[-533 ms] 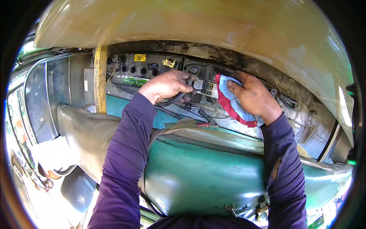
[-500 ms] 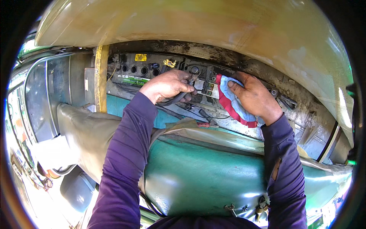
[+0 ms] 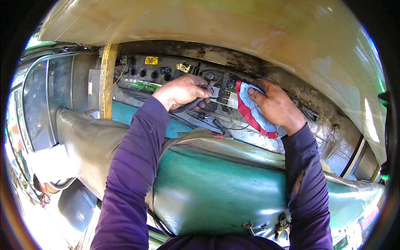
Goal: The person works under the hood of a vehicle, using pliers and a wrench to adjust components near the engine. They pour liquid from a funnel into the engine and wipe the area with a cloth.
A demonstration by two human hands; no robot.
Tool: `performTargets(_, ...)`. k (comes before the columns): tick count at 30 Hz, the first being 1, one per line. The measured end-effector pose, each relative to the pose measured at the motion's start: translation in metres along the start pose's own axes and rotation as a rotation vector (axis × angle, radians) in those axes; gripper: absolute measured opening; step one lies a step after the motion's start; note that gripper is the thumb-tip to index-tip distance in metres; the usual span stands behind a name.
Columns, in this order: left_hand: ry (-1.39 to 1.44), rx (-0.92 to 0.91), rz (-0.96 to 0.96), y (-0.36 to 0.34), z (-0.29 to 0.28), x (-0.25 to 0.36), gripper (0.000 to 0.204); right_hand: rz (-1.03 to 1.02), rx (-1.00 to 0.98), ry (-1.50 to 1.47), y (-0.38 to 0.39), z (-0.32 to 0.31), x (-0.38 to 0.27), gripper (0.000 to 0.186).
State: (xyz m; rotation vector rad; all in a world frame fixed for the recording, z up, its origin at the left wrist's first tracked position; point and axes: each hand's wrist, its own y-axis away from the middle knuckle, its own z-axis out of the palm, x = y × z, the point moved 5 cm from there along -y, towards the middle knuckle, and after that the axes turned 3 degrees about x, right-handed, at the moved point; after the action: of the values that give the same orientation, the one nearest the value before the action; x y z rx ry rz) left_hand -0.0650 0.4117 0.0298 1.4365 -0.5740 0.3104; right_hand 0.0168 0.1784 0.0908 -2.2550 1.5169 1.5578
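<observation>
My left hand (image 3: 183, 91) is closed round a thick black cable (image 3: 187, 107), its frayed-looking end sticking up past the fingertips. In my right hand (image 3: 278, 106) is a light-blue cloth (image 3: 257, 110) with a red border, pinched between thumb and fingers and hanging down. Both hands are over a row of dirty batteries. The left battery (image 3: 137, 85) has several round open holes along its top and a brass terminal clamp (image 3: 183, 67). Between my hands lies the right battery (image 3: 228, 85), with a round post (image 3: 210, 76) near its left end.
Below the batteries runs a green padded seat (image 3: 216, 187) with a loose tan cover (image 3: 89, 137). On its near edge lie a wrench (image 3: 248, 227) and pliers (image 3: 283, 228). A yellow post (image 3: 107, 83) stands left; a tan panel (image 3: 208, 25) overhangs. A red-handled clip (image 3: 218, 136) lies near thin wires.
The whole view has shifted slightly. Both hands keep their holds on the cable and the cloth, with hardly any visible movement against the batteries.
</observation>
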Motion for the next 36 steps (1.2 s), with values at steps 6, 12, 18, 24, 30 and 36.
performTargets(6, -0.001, 0.05, 0.066, -0.004, 0.007, 0.007, 0.02, 0.014, 0.0, -0.098, -0.006, 0.003, 0.008, 0.049)
performTargets(12, -0.105, 0.057, 0.114, -0.003, 0.005, 0.015, 0.023, 0.08, 0.023, -0.033, -0.009, 0.014, 0.021, 0.054)
performTargets(18, -0.128, 0.003, 0.132, -0.001, 0.004, 0.019, 0.027, 0.109, -0.045, 0.233, 0.018, -0.007, -0.029, 0.056)
performTargets(24, -0.079, -0.044, 0.181, -0.004, 0.004, 0.017, 0.02, 0.114, 0.069, 0.025, 0.194, -0.079, -0.095, 0.03)
performTargets(30, -0.206, -0.044, 0.248, -0.016, -0.001, 0.011, 0.023, 0.259, 0.674, 0.648, 0.362, -0.119, -0.027, 0.023)
performTargets(36, -0.002, 0.105, 0.11, 0.005, -0.012, -0.004, 0.022, 0.475, 0.728, 0.457, 0.447, -0.101, 0.051, 0.026)
